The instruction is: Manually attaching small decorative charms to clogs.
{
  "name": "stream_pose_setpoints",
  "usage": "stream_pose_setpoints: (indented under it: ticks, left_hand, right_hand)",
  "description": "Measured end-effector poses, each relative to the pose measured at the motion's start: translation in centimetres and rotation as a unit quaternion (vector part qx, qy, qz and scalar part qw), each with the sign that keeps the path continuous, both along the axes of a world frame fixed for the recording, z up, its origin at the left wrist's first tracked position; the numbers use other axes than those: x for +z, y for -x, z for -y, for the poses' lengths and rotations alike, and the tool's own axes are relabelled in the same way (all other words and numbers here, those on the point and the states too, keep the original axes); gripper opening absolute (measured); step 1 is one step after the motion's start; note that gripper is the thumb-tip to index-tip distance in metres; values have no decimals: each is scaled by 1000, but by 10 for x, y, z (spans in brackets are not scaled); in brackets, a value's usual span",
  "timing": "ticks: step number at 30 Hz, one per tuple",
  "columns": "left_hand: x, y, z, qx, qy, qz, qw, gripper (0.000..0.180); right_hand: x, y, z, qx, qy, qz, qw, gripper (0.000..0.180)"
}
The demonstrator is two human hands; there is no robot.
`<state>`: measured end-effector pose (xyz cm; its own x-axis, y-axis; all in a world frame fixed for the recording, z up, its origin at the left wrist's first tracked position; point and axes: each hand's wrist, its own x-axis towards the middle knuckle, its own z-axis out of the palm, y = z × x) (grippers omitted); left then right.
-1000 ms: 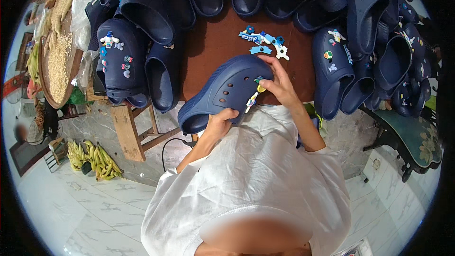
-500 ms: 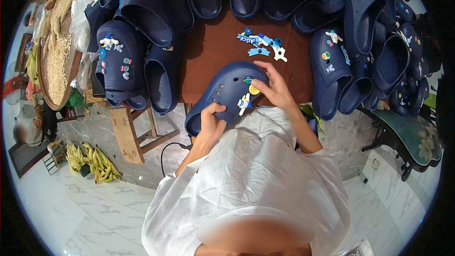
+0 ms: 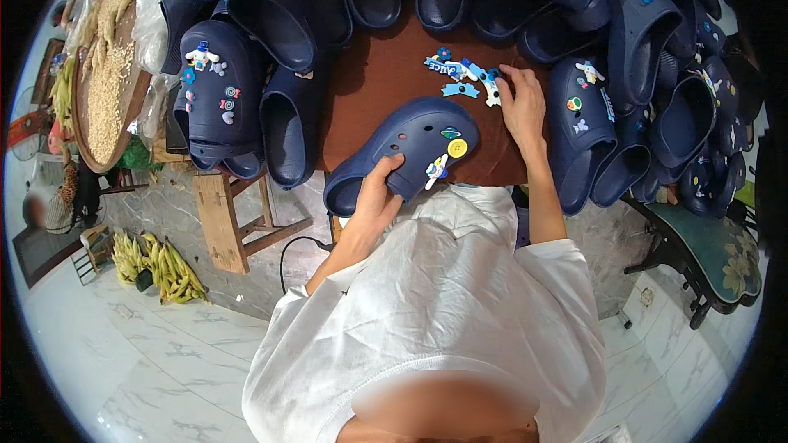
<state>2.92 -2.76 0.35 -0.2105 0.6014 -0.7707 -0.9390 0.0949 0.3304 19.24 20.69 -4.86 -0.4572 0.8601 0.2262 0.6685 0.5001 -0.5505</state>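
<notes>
A navy foam clog [image 3: 382,143] is gripped at its side by my left hand [image 3: 379,193], thumb on top of the upper. On that clog sit a green-and-blue charm [image 3: 451,133], a yellow button charm [image 3: 457,148] and a white long-eared figure charm [image 3: 436,171]. My right hand [image 3: 524,107] is off the clog, palm down by a small heap of shoe charms [image 3: 464,70] on the brown tabletop [image 3: 361,74]. Its fingers are apart, and the fingertips reach the heap's right edge. Nothing shows in them.
Many navy clogs ring the work spot, such as a charm-covered clog [image 3: 217,98] at left and another decorated clog [image 3: 579,127] at right. Beyond the left side stands a round tray of pale grains [image 3: 111,107]. Below it are a wooden stool [image 3: 220,221] and bananas [image 3: 174,271].
My right hand has left the clog's toe and moved up and right to the loose charms. The left hand keeps its hold on the clog.
</notes>
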Motion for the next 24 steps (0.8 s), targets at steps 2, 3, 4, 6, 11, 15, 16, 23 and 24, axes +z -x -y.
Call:
stream_pose_setpoints:
  ticks: [2, 3, 4, 6, 11, 15, 16, 23, 24]
  left_hand:
    - [-1, 0, 1, -2, -7, -1, 1000, 35]
    - [-1, 0, 0, -1, -7, -1, 1000, 35]
    - [-1, 0, 0, -1, -9, -2, 1000, 34]
    - [-1, 0, -1, -1, -11, -1, 1000, 34]
    - [3, -2, -7, -12, -19, 12, 1000, 32]
    - [7, -4, -11, -18, -31, 24, 999, 31]
    - [8, -5, -13, -20, -33, 23, 999, 32]
    - [20, -9, -20, -33, -43, 5, 999, 31]
    - [23, -11, -22, -34, -43, 5, 998, 31]
  right_hand:
    - [-2, 1, -1, 12, -31, 16, 999, 20]
    - [-3, 2, -2, 8, 0, 1, 1000, 19]
    - [-3, 1, -2, 3, 31, -14, 999, 18]
    - [-1, 2, -1, 10, 29, -38, 999, 17]
    - [0, 1, 7, 41, 10, -93, 995, 14]
    - [20, 4, 25, 40, 32, -133, 990, 16]
    - [28, 5, 30, 51, 22, -155, 986, 17]
    - [61, 18, 64, 228, -84, -146, 959, 20]
    - [62, 18, 67, 227, -84, -145, 959, 20]
